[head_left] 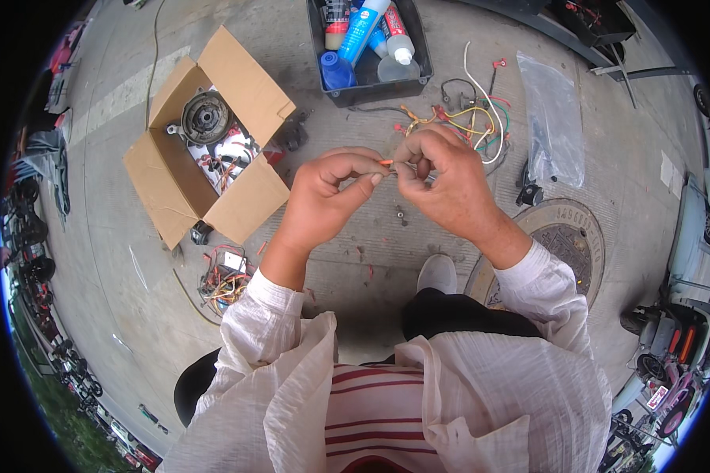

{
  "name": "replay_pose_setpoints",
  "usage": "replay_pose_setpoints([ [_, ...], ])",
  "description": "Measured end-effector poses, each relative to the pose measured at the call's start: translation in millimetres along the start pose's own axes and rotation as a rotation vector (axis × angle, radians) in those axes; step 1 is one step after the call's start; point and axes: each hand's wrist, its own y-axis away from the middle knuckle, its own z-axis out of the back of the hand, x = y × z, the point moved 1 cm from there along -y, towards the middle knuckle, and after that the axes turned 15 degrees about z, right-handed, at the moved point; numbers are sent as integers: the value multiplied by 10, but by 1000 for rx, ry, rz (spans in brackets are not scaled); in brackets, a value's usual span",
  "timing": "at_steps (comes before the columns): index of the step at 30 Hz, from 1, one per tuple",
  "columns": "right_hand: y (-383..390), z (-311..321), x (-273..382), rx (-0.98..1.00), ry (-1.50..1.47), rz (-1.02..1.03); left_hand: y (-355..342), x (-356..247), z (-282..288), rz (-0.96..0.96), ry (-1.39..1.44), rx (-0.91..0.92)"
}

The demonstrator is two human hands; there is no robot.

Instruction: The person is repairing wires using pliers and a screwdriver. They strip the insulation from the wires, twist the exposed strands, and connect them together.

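My left hand (329, 183) and my right hand (452, 180) meet in front of me above the concrete floor, thumbs and fingertips nearly touching. Between them is a thin wire with a short orange part (385, 162); the fingers hide most of it. The left thumb and forefinger pinch one end. My right fingers are curled in a pinch on the other side. Just beyond my right hand lies a loose tangle of wires (475, 118) in yellow, green, red, white and black on the floor.
An open cardboard box (177, 177) at left holds a round metal motor part (206, 116). A black bin (379, 93) with bottles and cans stands ahead. A clear plastic bag (556, 126) and a manhole cover (564, 236) are at right. More wires (226, 280) lie near left.
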Motion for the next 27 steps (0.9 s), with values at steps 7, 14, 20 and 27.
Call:
replay_pose_setpoints([
  [7, -3, 7, 9, 11, -4, -4, -1, -46, 9, -73, -140, -31],
  [14, -20, 20, 31, 70, 2, -33, 11, -61, 38, -103, -238, -42],
  [20, 17, -33, -24, 81, 30, -9, 18, -39, 30, -75, -250, -47],
  [27, 40, -87, -64, 113, 14, -11, 10, 15, 34, -74, -249, -55],
])
